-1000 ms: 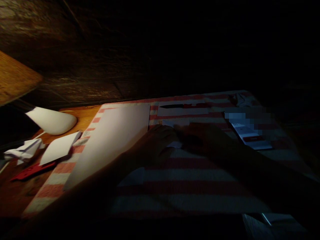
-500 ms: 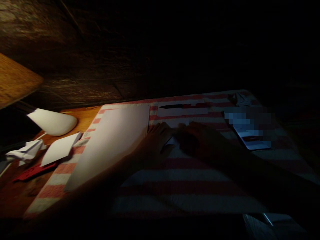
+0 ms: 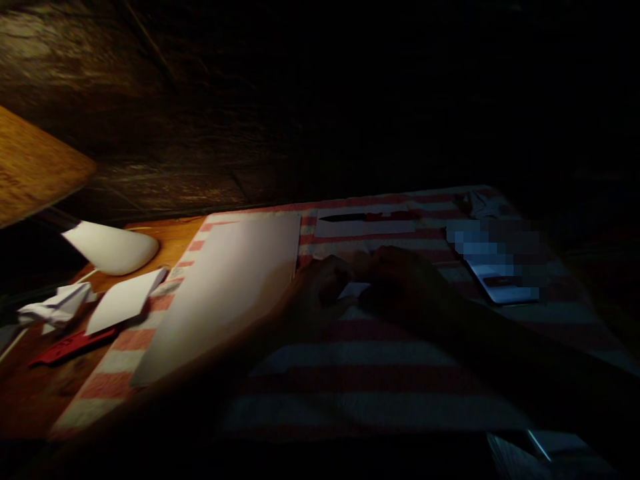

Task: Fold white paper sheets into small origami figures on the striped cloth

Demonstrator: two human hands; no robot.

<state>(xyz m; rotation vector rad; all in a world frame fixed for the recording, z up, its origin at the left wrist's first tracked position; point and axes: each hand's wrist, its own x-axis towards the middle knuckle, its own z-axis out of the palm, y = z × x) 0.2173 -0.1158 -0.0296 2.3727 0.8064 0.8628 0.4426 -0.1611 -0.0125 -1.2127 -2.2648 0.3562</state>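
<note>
In dim light, my left hand (image 3: 323, 283) and my right hand (image 3: 395, 277) meet over the striped cloth (image 3: 330, 400). Between them is a small piece of white paper (image 3: 354, 291), its lower corner showing below the fingers. Both hands are closed on it, fingers curled, though shadow hides most of the fingertips. Left of my left hand lies a large sheet of white paper (image 3: 225, 280). A knife (image 3: 365, 217) with a dark blade and red handle rests on a paper strip (image 3: 340, 230) beyond the hands.
On the right lies a lit phone (image 3: 505, 283), partly pixelated. A white lamp base (image 3: 117, 248), crumpled paper (image 3: 57, 307), a folded white paper (image 3: 125, 300) and a red tool (image 3: 75, 345) are at the left. A dark wall (image 3: 175, 147) stands behind.
My hands have lifted slightly from low over the cloth, fingers more curled, and the small paper now shows more clearly between them. The view has shifted a little.
</note>
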